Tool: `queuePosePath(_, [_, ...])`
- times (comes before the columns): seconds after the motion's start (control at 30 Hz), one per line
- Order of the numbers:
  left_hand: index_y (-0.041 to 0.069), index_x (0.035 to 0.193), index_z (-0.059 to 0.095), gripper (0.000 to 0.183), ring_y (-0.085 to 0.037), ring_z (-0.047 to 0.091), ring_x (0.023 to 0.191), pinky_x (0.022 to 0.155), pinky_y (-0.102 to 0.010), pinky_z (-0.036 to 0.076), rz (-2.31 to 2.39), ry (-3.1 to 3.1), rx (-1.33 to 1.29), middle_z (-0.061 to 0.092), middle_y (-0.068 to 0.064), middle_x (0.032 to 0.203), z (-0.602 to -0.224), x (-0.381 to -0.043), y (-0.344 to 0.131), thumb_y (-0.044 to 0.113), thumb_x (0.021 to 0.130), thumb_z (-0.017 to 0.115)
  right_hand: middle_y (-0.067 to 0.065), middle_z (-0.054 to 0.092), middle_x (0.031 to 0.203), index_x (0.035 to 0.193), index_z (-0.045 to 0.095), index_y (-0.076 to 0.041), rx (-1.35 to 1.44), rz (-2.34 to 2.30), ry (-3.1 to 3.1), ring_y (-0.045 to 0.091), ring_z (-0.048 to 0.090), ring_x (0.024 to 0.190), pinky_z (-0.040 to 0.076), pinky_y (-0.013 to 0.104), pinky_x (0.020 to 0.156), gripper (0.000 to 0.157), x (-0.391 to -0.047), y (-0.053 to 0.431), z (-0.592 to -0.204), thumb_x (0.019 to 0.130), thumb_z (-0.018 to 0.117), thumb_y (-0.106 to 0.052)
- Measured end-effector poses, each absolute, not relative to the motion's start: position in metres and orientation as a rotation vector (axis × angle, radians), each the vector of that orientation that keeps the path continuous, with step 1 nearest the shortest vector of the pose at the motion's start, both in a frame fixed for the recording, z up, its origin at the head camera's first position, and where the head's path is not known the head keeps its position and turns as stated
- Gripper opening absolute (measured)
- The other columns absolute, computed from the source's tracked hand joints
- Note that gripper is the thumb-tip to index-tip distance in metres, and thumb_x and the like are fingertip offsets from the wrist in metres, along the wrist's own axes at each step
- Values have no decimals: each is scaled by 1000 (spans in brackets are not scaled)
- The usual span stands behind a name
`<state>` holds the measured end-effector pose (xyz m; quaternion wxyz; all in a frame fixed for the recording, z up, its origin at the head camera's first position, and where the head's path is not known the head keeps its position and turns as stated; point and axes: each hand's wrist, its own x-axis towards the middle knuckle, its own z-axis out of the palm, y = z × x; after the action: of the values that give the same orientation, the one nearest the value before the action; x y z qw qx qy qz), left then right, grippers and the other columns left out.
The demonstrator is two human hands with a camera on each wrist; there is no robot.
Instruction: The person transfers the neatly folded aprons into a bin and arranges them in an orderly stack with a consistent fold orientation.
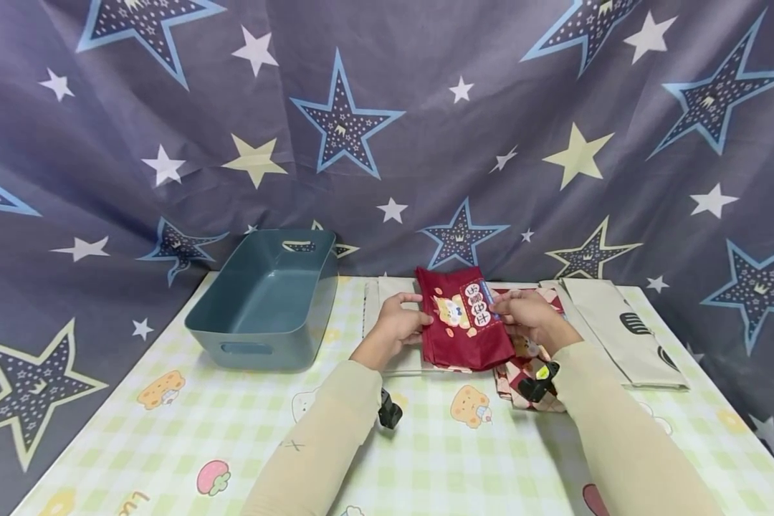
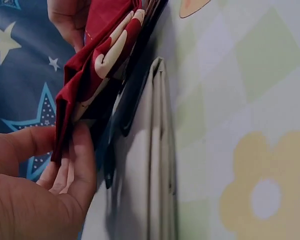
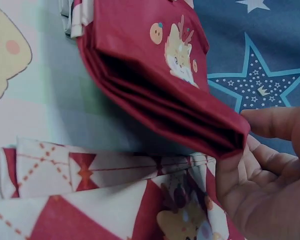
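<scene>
A red folded fabric bag (image 1: 461,337) with a cartoon print is held up over the far part of the bench (image 1: 168,444), right of centre, between two hands. The left hand (image 1: 395,328) has its grip pinched on the bag's left edge, thumb against fingers; the right hand (image 1: 532,317) grasps the right edge likewise. The printed face points up and back toward the person, the layered folds face the near side, and the side edges run far to near, slanting rightward as they come closer. Width and depth look much alike in the head view, so its long axis is hard to tell. Below the right hand lies a red-and-white diamond-patterned bag (image 1: 522,394), folded; a cream folded cloth (image 1: 371,308) lies beside the left hand, and a cream bag with dark print (image 1: 619,337) at far right. A blue-green plastic bin (image 1: 312,326) stands at left, lengthwise near to far, before a star-patterned curtain (image 1: 193,122).
</scene>
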<state>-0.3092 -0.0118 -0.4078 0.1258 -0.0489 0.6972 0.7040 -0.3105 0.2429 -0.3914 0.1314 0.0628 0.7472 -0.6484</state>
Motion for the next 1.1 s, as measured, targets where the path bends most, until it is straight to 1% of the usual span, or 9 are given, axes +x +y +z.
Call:
queuePosePath(0.13, [6,129,57,49,-18,64,64,56,-31,58,2063,2028,-133,67,-10,78,-403,-309,-14,-9,85,70,1,63,86,128,53,9,174,-1894,2164,5,51,62,53,25,65,31,-311,242,-387,99,56,-2])
queuePosePath(0.27, [6,129,56,49,-18,66,66,60,-33,60,2071,2034,-110,68,-12,82,-400,-310,-16,-10,85,70,5,65,93,137,48,12,158,-1898,2160,5,51,62,52,24,65,40,-308,240,-382,101,55,-2])
queuePosePath(0.37, [6,129,56,49,-19,68,69,64,-36,61,2078,2042,-86,68,-13,87,-399,-310,-19,-10,85,70,8,66,100,140,48,11,171,-1898,2181,6,56,67,54,25,66,42,-308,237,-379,101,57,-3])
queuePosePath(0.47, [6,128,57,48,-20,69,70,66,-37,62,2083,2049,-60,69,-15,91,-399,-310,-23,-10,85,71,9,65,102,139,50,9,184,-1881,2217,8,58,70,53,26,66,42,-307,235,-378,101,58,-4])
queuePosePath(0.63, [6,129,57,48,-19,68,69,62,-35,60,2082,2076,-20,69,-14,92,-394,-310,-32,-9,86,71,8,66,104,140,51,8,162,-1875,2252,9,59,74,55,27,73,42,-305,230,-375,101,58,-6])
queuePosePath(0.73, [5,130,56,49,-18,67,68,58,-33,59,2092,2087,22,69,-13,91,-390,-310,-39,-10,86,70,12,65,112,141,50,7,162,-1900,2238,11,63,81,58,30,78,42,-305,226,-372,102,58,-7])
queuePosePath(0.83, [4,131,55,50,-18,66,68,57,-32,58,2113,2087,50,69,-13,91,-386,-309,-47,-12,85,69,16,64,119,141,51,5,166,-1916,2231,14,65,87,59,32,79,41,-304,219,-368,103,59,-9])
queuePosePath(0.93, [4,131,55,50,-18,67,69,58,-33,59,2124,2094,51,67,-13,91,-380,-307,-56,-12,85,69,15,63,119,139,53,4,163,-1948,2216,15,65,88,59,31,77,39,-303,211,-362,103,60,-10])
queuePosePath(1.1, [5,132,55,51,-20,68,74,64,-36,61,2122,2113,70,67,-14,95,-364,-303,-67,-11,87,69,6,65,110,137,55,2,156,-2065,2115,14,66,87,56,28,74,38,-300,201,-353,102,61,-9])
